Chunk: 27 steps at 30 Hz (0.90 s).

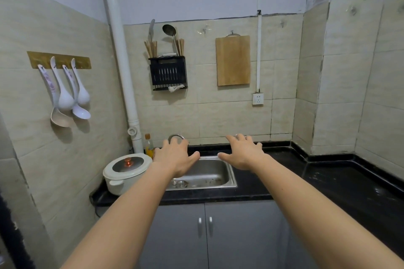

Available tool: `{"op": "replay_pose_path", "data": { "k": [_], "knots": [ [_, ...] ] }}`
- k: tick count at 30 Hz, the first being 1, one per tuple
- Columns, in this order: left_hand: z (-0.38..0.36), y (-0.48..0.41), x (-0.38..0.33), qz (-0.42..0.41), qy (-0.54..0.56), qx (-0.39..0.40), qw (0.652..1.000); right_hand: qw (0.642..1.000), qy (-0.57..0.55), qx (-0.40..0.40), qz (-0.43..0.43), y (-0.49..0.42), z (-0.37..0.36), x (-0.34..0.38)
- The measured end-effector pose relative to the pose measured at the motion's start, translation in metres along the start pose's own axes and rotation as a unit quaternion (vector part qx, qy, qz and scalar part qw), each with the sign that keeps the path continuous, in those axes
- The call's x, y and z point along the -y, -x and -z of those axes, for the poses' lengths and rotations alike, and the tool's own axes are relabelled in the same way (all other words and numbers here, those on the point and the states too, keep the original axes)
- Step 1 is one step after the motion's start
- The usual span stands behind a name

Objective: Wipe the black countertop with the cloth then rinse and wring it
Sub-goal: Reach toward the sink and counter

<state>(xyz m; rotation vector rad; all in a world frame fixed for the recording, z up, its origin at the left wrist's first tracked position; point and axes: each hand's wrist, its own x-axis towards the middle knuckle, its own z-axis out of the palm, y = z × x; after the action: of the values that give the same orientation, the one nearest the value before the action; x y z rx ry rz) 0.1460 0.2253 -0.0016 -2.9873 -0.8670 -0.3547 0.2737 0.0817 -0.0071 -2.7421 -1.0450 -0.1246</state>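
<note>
The black countertop (341, 183) runs from the left wall round the right corner, with a steel sink (227, 178) set into it. Both my arms stretch out over the sink. My left hand (176, 157) hovers palm down over the sink's left side, fingers apart, in front of the curved tap (176, 136). My right hand (242, 153) hovers palm down over the sink's back right corner, fingers spread. Neither hand holds anything. A small white cloth (175, 88) hangs on the black utensil rack's lower rail on the back wall.
A white pot with a glass lid (125, 171) stands left of the sink, an oil bottle (149, 146) behind it. A black utensil rack (168, 72), a wooden cutting board (233, 60), a wall socket (258, 98) and hanging ladles (65, 91) are on the walls. Grey cabinet doors (204, 233) lie below.
</note>
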Motion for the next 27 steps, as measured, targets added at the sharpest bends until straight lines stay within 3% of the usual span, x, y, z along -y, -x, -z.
{"op": "replay_pose_path", "data": {
  "k": [14,27],
  "knots": [
    [-0.044,-0.237,0.039,0.025,-0.030,-0.005,0.999,0.999,0.022,0.002,0.024,-0.250,-0.036,0.003],
    [-0.095,-0.446,0.099,0.043,0.017,-0.018,0.999,0.998,0.034,0.028,0.046,-0.481,-0.092,0.024]
  ]
}}
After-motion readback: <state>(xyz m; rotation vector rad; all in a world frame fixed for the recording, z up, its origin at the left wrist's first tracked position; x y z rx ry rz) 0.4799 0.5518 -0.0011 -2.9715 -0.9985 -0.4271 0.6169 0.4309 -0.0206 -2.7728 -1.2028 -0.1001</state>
